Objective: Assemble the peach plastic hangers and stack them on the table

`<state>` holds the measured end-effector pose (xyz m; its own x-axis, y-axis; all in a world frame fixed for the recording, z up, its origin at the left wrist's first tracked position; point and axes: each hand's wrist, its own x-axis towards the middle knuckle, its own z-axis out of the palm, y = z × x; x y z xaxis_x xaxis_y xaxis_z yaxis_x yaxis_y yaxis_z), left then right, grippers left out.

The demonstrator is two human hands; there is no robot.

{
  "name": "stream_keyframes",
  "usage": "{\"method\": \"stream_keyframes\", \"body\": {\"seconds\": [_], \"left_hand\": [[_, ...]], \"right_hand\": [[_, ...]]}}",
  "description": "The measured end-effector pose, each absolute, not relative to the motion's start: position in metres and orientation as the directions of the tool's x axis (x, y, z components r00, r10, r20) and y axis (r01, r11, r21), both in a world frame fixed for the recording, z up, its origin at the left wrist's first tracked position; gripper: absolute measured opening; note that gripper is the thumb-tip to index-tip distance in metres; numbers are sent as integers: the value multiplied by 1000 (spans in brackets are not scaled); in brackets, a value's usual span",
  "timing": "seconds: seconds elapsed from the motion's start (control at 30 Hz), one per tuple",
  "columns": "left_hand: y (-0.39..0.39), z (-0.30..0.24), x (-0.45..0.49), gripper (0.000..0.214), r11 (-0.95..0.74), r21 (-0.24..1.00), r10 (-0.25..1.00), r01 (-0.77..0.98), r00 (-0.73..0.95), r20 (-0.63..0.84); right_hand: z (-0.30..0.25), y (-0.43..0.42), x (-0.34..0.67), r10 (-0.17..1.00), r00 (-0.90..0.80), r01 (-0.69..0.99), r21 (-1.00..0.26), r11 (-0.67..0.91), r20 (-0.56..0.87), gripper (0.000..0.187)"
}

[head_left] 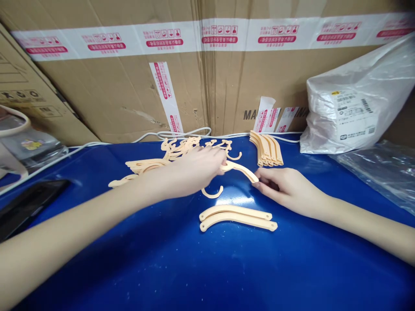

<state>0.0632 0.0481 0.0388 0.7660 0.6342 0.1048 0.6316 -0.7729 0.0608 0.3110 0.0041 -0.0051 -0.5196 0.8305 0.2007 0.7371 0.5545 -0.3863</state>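
Observation:
My left hand (pixel 204 168) is closed around the middle of a cream plastic folding hanger (pixel 241 169). The thumb and fingers of my right hand (pixel 279 185) pinch the tip of the hanger's right arm. A curved hook (pixel 213 194) shows just below my left hand; whether it belongs to the held hanger, I cannot tell. Two loose hanger arms (pixel 238 216) lie side by side nearer to me. Behind my left hand is a heap of cream hooks (pixel 181 147). More hanger arms (pixel 145 165) lie partly hidden by my left forearm.
A neat stack of hanger arms (pixel 266 149) stands at the back right of the blue table (pixel 207 268). Large cardboard boxes (pixel 129 86) wall off the back, with a white cable (pixel 136 139) along them. A white parcel bag (pixel 350 108) sits right; a black phone (pixel 32 205) lies left.

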Motion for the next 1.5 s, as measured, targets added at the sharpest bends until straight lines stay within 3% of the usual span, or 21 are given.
{"method": "stream_keyframes", "body": {"seconds": [0.07, 0.23, 0.37, 0.5, 0.63, 0.87, 1.0, 1.07, 1.17, 1.27, 1.5], "left_hand": [[43, 30, 70, 14, -774, 79, 633, 628, 768, 103], [39, 19, 72, 8, -771, 121, 636, 625, 762, 120], [41, 16, 70, 8, -769, 176, 638, 615, 757, 143], [42, 14, 71, 4, -767, 249, 635, 592, 755, 161], [39, 15, 75, 8, -737, 358, 656, 573, 734, 175], [34, 18, 83, 25, -550, 692, 742, 469, 654, 147], [35, 21, 85, 11, -633, 591, 718, 500, 664, 207], [36, 23, 86, 10, -623, 614, 724, 485, 655, 217], [39, 23, 88, 8, -481, 799, 788, 361, 577, 213], [39, 24, 92, 7, -237, 951, 860, 197, 499, 111], [28, 23, 96, 7, -66, 997, 866, 40, 499, 37]], "right_hand": [[-6, 4, 312, 837, -505, 736, -403, 544, 210, 13], [-5, 4, 313, 844, -500, 695, -492, 524, 194, 17], [-4, 6, 312, 865, -479, 652, -600, 463, 148, 32], [-6, 10, 313, 884, -458, 602, -699, 386, 94, 34], [-6, 15, 316, 899, -421, 522, -778, 349, 120, 42], [-4, 13, 315, 911, -354, 535, -753, 383, 212, 40], [-2, 5, 309, 897, -338, 564, -702, 435, 284, 33], [-1, 3, 307, 902, -313, 531, -733, 425, 297, 28], [0, 3, 302, 922, -268, 414, -831, 373, 280, 29], [1, 1, 296, 918, -347, 380, -866, 323, 190, 30], [0, 0, 294, 901, -426, 393, -879, 271, 87, 38]]}}
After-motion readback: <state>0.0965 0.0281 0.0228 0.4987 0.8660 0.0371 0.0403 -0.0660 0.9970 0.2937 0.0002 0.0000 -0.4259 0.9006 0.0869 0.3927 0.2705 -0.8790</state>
